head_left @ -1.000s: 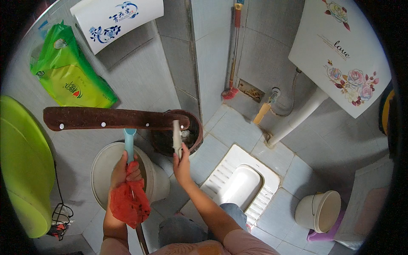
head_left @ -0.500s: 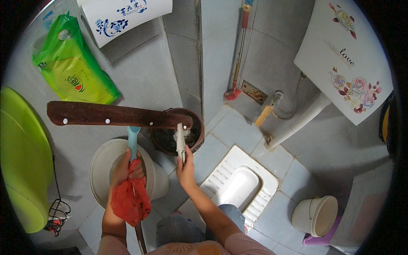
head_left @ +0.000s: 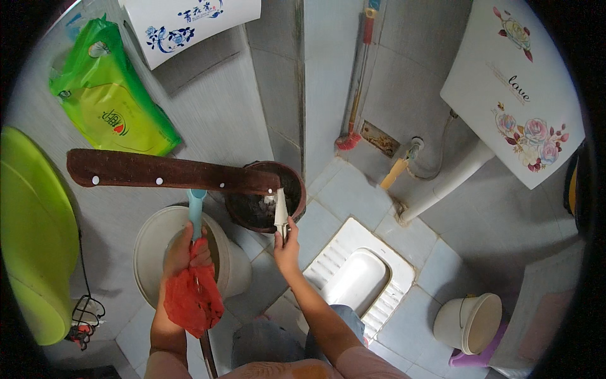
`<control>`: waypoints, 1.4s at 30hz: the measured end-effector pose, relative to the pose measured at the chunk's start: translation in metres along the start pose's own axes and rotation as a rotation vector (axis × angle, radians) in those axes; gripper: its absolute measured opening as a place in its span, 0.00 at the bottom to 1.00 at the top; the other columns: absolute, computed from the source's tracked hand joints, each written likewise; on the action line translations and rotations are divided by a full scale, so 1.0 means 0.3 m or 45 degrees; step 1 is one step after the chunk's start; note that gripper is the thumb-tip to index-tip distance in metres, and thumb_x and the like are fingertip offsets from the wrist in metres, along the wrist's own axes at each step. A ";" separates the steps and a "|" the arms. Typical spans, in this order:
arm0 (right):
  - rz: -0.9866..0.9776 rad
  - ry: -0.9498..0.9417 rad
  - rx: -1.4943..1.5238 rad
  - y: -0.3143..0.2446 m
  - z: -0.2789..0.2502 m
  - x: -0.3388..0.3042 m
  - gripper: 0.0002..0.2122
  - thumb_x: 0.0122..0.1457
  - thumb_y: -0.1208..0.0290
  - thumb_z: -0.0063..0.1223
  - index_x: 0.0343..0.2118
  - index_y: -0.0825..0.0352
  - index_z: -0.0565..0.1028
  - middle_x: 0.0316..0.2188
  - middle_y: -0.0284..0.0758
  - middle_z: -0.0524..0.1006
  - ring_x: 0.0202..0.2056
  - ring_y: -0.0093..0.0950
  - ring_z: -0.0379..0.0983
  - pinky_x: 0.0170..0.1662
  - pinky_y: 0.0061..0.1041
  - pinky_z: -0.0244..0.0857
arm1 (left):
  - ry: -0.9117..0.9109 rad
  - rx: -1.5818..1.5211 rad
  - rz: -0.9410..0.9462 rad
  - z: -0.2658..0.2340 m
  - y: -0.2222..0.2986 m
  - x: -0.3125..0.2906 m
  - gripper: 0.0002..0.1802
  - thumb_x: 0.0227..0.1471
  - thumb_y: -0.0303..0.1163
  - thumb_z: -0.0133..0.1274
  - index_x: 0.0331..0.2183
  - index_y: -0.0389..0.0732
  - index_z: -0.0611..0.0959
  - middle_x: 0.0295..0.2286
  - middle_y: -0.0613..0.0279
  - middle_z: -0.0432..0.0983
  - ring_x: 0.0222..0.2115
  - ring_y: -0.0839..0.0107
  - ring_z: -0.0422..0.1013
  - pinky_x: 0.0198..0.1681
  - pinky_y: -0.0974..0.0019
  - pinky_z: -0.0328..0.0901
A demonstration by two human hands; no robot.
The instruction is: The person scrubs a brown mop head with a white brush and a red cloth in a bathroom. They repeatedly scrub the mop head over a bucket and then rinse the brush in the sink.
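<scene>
My left hand (head_left: 180, 252) is closed around a light-blue handle with a rounded end (head_left: 196, 211). A crumpled red plastic bag (head_left: 195, 302) hangs at the same hand, below the fingers. My right hand (head_left: 288, 251) grips a whitish, tapered tool with a ridged edge (head_left: 281, 208); its exact kind is unclear. The tool's narrow tip points up, close to the end of a dark brown bar with white studs (head_left: 158, 173). Beneath them stands a dark round bin (head_left: 243, 221) with whitish scraps inside.
Beside my left hand stands a large whitish bucket (head_left: 144, 252). A squat toilet (head_left: 394, 252) lies to the right, with a smaller bucket (head_left: 468, 322) beyond. Far left are a green basin (head_left: 31, 240) and a green tissue pack (head_left: 110, 95). A red-headed brush (head_left: 347, 140) stands by the wall.
My right hand and the tapered tool have shifted slightly right, and the tool leans a little more. The left hand holds nearly the same place.
</scene>
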State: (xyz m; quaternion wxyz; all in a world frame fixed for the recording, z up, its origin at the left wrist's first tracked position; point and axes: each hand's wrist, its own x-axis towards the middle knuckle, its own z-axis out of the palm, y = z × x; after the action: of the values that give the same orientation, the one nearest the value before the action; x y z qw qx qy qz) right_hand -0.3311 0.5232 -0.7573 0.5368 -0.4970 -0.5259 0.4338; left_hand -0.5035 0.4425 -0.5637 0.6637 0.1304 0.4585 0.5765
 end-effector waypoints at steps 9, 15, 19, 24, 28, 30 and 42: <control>-0.071 -0.162 -0.092 -0.081 0.047 0.125 0.23 0.55 0.77 0.45 0.54 0.62 0.55 0.43 0.50 0.68 0.41 0.38 0.70 0.42 0.26 0.63 | 0.038 0.122 0.014 0.003 0.003 -0.012 0.19 0.55 0.51 0.38 0.32 0.45 0.70 0.11 0.73 0.55 0.09 0.82 0.48 0.14 0.77 0.46; -0.012 -0.106 -0.001 -0.042 0.012 0.134 0.24 0.54 0.78 0.46 0.54 0.62 0.56 0.42 0.50 0.69 0.43 0.39 0.69 0.44 0.28 0.62 | 0.108 0.062 0.035 -0.080 0.011 -0.022 0.19 0.55 0.51 0.38 0.32 0.44 0.71 0.11 0.73 0.54 0.08 0.82 0.48 0.14 0.77 0.46; -0.151 -0.148 -0.093 -0.069 0.041 0.133 0.23 0.54 0.77 0.45 0.53 0.62 0.56 0.40 0.53 0.69 0.43 0.45 0.68 0.43 0.31 0.63 | 0.070 0.031 0.032 -0.060 0.008 -0.031 0.19 0.55 0.50 0.37 0.32 0.44 0.71 0.10 0.73 0.54 0.08 0.82 0.47 0.14 0.77 0.46; 0.019 -0.099 -0.086 -0.019 0.008 0.160 0.23 0.54 0.77 0.45 0.53 0.63 0.56 0.43 0.52 0.68 0.42 0.43 0.69 0.43 0.31 0.63 | 0.172 0.026 0.045 -0.031 0.007 -0.055 0.20 0.55 0.50 0.37 0.31 0.43 0.70 0.10 0.72 0.54 0.08 0.82 0.47 0.14 0.77 0.46; -0.081 -0.275 -0.021 -0.108 0.029 0.163 0.23 0.54 0.77 0.45 0.53 0.63 0.56 0.45 0.50 0.68 0.46 0.41 0.67 0.46 0.31 0.60 | 0.111 0.028 0.028 -0.056 0.000 -0.053 0.19 0.55 0.51 0.37 0.32 0.44 0.70 0.10 0.72 0.55 0.08 0.81 0.48 0.14 0.77 0.46; -0.036 -0.210 -0.186 -0.012 0.006 0.204 0.23 0.53 0.76 0.45 0.53 0.61 0.55 0.40 0.53 0.69 0.39 0.49 0.68 0.39 0.37 0.63 | 0.094 0.038 0.005 -0.040 -0.005 -0.047 0.20 0.55 0.51 0.37 0.32 0.44 0.70 0.10 0.72 0.55 0.08 0.81 0.48 0.14 0.77 0.46; 0.158 -0.272 -0.311 0.037 -0.090 0.249 0.24 0.54 0.78 0.47 0.54 0.61 0.57 0.40 0.45 0.71 0.42 0.33 0.69 0.44 0.25 0.61 | 0.073 0.057 -0.003 -0.044 -0.002 -0.053 0.21 0.55 0.52 0.37 0.31 0.43 0.70 0.10 0.72 0.54 0.08 0.82 0.47 0.14 0.77 0.46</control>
State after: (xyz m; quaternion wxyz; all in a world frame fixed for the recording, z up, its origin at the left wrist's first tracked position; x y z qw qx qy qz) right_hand -0.2982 0.5963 -0.7570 0.3856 -0.5411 -0.5972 0.4493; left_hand -0.5117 0.4235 -0.5638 0.6479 0.1282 0.4902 0.5687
